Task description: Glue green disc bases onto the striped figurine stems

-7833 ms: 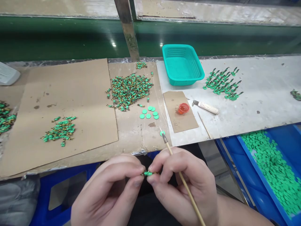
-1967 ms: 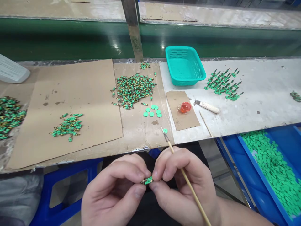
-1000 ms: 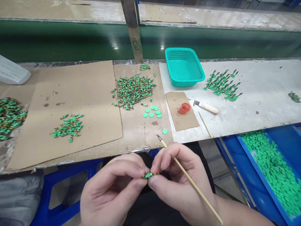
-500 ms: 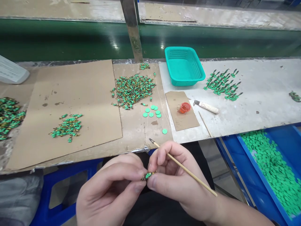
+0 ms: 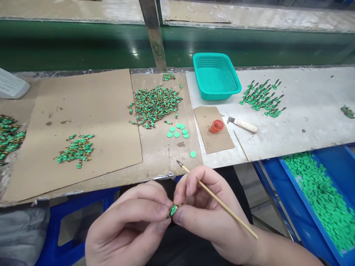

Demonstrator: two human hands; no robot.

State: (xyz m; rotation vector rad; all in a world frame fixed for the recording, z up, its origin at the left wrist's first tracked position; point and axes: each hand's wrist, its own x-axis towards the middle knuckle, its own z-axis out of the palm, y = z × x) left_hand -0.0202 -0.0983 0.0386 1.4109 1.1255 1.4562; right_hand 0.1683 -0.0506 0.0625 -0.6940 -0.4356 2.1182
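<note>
Between the fingertips of both hands is a small green figurine (image 5: 173, 210) with dark and gold parts. My left hand (image 5: 133, 225) is closed, pinching one end of it with thumb and forefinger. Closed on its other end, my right hand (image 5: 213, 210) also carries a thin paintbrush (image 5: 219, 201), its dark tip pointing up and left towards the table edge. The fingers hide much of the figurine. Just beyond the hands lie several flat green discs (image 5: 176, 135) and one nearer disc (image 5: 193, 154).
Piles of figurines (image 5: 156, 105) lie on cardboard (image 5: 111, 122). Figurines on bases (image 5: 262, 96) stand at right, past a teal basket (image 5: 217, 77). A red cup (image 5: 217, 126), a knife (image 5: 244, 125) and a thin stick (image 5: 241, 145) are nearer. A blue bin (image 5: 313, 218) holds green discs.
The figurine has turned a little between my fingertips, its green side now tilted more steeply. Both hands stay together, and the brush has shifted only slightly.
</note>
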